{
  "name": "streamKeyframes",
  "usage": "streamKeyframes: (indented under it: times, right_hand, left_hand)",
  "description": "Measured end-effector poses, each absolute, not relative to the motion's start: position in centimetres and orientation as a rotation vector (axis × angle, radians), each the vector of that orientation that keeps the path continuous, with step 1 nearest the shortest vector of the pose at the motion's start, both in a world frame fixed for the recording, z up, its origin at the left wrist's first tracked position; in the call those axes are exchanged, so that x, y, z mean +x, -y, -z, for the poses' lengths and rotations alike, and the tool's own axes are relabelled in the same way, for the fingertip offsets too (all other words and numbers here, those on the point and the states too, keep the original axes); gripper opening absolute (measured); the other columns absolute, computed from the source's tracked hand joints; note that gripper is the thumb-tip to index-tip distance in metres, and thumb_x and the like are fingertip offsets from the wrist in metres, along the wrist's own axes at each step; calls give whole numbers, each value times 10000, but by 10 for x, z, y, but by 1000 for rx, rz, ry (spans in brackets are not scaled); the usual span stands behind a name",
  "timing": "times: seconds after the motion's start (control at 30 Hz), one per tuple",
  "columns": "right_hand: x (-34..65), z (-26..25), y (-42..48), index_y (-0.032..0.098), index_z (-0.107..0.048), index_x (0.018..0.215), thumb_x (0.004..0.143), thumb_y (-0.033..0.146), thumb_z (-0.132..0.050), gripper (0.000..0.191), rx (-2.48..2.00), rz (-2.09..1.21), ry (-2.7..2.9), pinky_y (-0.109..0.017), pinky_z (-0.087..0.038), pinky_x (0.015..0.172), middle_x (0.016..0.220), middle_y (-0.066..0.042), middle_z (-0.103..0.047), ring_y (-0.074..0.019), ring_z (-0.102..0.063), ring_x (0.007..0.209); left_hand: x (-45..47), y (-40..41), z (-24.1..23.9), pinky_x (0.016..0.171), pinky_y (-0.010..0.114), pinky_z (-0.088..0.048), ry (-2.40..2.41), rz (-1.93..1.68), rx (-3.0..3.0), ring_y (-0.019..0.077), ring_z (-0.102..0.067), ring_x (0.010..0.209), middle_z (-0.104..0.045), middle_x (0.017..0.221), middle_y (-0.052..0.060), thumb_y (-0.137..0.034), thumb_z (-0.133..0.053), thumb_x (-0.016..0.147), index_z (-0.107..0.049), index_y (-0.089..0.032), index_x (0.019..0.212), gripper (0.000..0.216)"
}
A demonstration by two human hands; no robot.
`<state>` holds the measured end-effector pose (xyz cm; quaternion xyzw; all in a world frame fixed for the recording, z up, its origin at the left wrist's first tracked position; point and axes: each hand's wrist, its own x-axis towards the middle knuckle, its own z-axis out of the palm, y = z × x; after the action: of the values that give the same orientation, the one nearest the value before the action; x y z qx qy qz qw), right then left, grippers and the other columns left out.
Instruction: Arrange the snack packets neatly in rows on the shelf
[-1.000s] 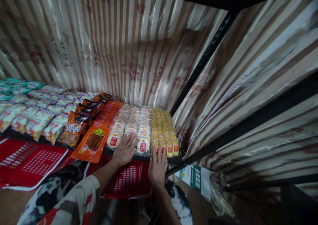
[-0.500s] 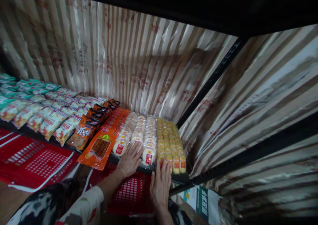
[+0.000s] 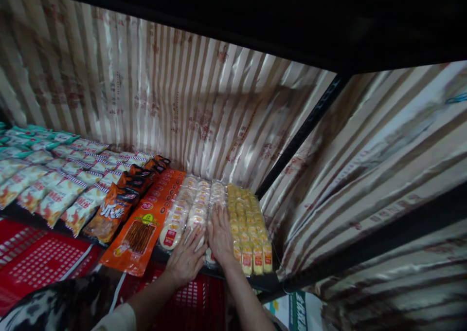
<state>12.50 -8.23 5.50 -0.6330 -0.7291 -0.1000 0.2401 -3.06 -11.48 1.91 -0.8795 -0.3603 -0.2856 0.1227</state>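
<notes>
Rows of white round packaged cakes (image 3: 177,217) lie on the dark shelf in clear wrappers with red labels. My left hand (image 3: 188,258) lies flat over the front of the middle row, fingers stretched out. Resting on the right-hand white row is my right hand (image 3: 221,236), fingers extended and covering much of that row's front. Just right of it are rows of yellow packaged cakes (image 3: 248,224). To the left lies a long orange snack packet (image 3: 142,229) with a picture of brown sticks, its front end overhanging the shelf edge.
Orange-and-black snack bags (image 3: 111,209), pale blue-white bags (image 3: 62,194) and green bags (image 3: 22,138) fill the shelf leftward. Red baskets (image 3: 47,253) stand below. A dark metal post (image 3: 299,138) rises at the right corner, before striped sheeting (image 3: 204,102).
My right hand has moved left and farther in, from the yellow cakes onto the right white row. My left hand stays on the middle row. The view has shifted slightly.
</notes>
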Motion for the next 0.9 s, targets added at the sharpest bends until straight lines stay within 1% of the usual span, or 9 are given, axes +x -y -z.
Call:
streamKeyframes:
  times: [0.1,0.23,0.37,0.5,0.63,0.7,0.77,0.83,0.9]
  right_hand:
    - [122,-61,51,124,-406,1381,929,313,-337,495,-1855,216,2051,-463,-225,1097,1491,-130,-281,-262,-141,1408]
    - [116,-63,25,165,-391,1395,940,360,-332,498,-1965,89,2082,-449,-176,1102,1485,-121,-298,-277,-156,1403]
    - [113,-58,16,158,-385,1397,946,404,-307,519,-2046,26,2043,-458,-163,1097,1487,-129,-283,-277,-151,1404]
    - [115,-53,17,129,-385,1394,954,406,-265,534,-2045,17,2052,-445,-161,1098,1480,-126,-301,-279,-150,1403]
    - [115,-55,14,154,-383,1398,945,396,-299,520,-2048,73,2046,-457,-125,1101,1477,-118,-314,-269,-166,1401]
    - [113,-60,7,186,-385,1399,943,398,-303,509,-2045,88,2042,-456,-94,1107,1492,-100,-287,-258,-148,1406]
    - [110,-67,-4,212,-363,1410,943,408,-286,512,-2044,49,2071,-442,-61,1114,1516,-74,-230,-244,-91,1417]
    - [105,-73,-15,228,-317,1430,942,428,-257,531,-2067,-44,2107,-432,-40,1117,1533,-47,-175,-235,-36,1422]
    - [101,-76,-25,232,-277,1444,939,441,-230,549,-2096,-146,2137,-424,-31,1120,1538,-22,-159,-228,-15,1423]
  left_hand:
    - [-30,113,-18,1094,450,-245,1038,802,-2556,240,-303,1349,-362,1463,50,-369,-455,892,-345,-273,1401,530]
    - [-28,112,-13,1078,465,-273,1040,746,-2548,261,-306,1349,-357,1466,53,-344,-482,868,-290,-277,1426,593]
    - [-29,112,-14,1070,457,-296,1029,777,-2588,264,-341,1331,-369,1459,55,-386,-463,882,-295,-291,1424,576]
    - [-30,112,-18,1062,451,-310,997,743,-2626,275,-342,1328,-373,1454,77,-408,-439,897,-295,-264,1428,569]
    - [-28,113,-19,1060,434,-306,1015,770,-2597,258,-376,1308,-433,1415,77,-425,-421,904,-331,-266,1413,541]
    - [-27,114,-20,1058,425,-300,1045,816,-2578,251,-399,1290,-464,1391,68,-441,-425,899,-363,-284,1394,523]
    - [-26,115,-20,1060,422,-289,1071,837,-2586,252,-392,1294,-470,1386,61,-449,-435,894,-379,-295,1383,516]
    - [-27,115,-20,1066,426,-278,1083,810,-2624,256,-361,1313,-437,1412,57,-423,-449,892,-361,-290,1391,524]
    - [-28,115,-19,1072,441,-270,1094,764,-2670,261,-338,1326,-389,1446,53,-379,-473,883,-322,-284,1409,556]
